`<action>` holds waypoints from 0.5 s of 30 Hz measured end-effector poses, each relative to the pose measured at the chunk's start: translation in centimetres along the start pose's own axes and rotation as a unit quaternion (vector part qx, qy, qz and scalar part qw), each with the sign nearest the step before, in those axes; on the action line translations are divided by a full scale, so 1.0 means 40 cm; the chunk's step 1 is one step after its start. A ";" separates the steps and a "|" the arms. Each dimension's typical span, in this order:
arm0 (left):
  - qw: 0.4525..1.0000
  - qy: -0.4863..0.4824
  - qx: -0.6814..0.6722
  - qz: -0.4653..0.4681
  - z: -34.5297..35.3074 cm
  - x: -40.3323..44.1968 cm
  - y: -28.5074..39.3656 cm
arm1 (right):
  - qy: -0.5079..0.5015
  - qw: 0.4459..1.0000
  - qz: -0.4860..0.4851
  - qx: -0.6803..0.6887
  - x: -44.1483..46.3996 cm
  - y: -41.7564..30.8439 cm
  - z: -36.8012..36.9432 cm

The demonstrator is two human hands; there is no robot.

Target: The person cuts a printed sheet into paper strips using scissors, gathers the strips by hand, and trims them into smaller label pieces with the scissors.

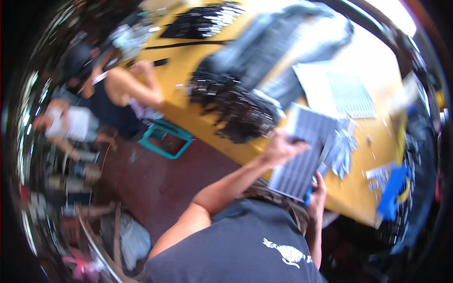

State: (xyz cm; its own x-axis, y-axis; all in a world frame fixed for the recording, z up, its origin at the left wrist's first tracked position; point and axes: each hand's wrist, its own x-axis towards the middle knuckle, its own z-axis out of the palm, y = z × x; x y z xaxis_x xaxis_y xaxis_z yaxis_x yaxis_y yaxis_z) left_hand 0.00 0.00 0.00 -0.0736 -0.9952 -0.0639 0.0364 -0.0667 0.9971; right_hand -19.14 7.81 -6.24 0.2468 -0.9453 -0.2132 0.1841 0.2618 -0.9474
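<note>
A striped grey-and-white sheet (302,158) is tilted over the front edge of the yellow table (351,191). My left hand (281,150) lies on its left side, fingers stretched across the stripes. At the sheet's lower right corner, my right hand (318,191) is closed round a small blue object (308,195), mostly hidden and too blurred to identify. Just right of the sheet is a bundle of pale grey strips (343,148). Behind it lie white printed papers (351,89).
Dark fringed material (240,111) and grey fabric (264,47) cover the table's middle. A person in a dark top (115,101) works at its left side, near a teal stool (165,139). Another person (71,123) is farther left. Blue material (392,193) lies at right.
</note>
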 end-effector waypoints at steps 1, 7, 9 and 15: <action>0.998 -0.047 -0.016 -0.033 0.026 -0.031 -0.004 | 0.055 0.998 0.022 0.002 -0.090 -0.006 0.017; 0.989 -0.060 -0.131 0.010 0.151 0.055 -0.078 | 0.072 0.997 0.016 -0.007 -0.059 -0.011 -0.114; 0.988 -0.066 -0.137 0.007 0.157 0.053 -0.068 | 0.074 0.997 0.009 0.002 -0.070 -0.025 -0.110; 0.993 -0.090 -0.079 0.010 0.176 0.050 -0.062 | 0.087 0.996 0.007 0.003 -0.076 -0.022 -0.121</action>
State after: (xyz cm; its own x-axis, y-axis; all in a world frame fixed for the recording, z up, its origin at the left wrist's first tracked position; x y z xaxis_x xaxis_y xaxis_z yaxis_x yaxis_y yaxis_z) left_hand -7.25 -1.34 -2.33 -0.2485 -0.9684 -0.0208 0.1940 -0.0707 0.9785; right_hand -24.66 9.50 -5.90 0.0799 -0.9611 -0.2645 0.1882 0.2752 -0.9428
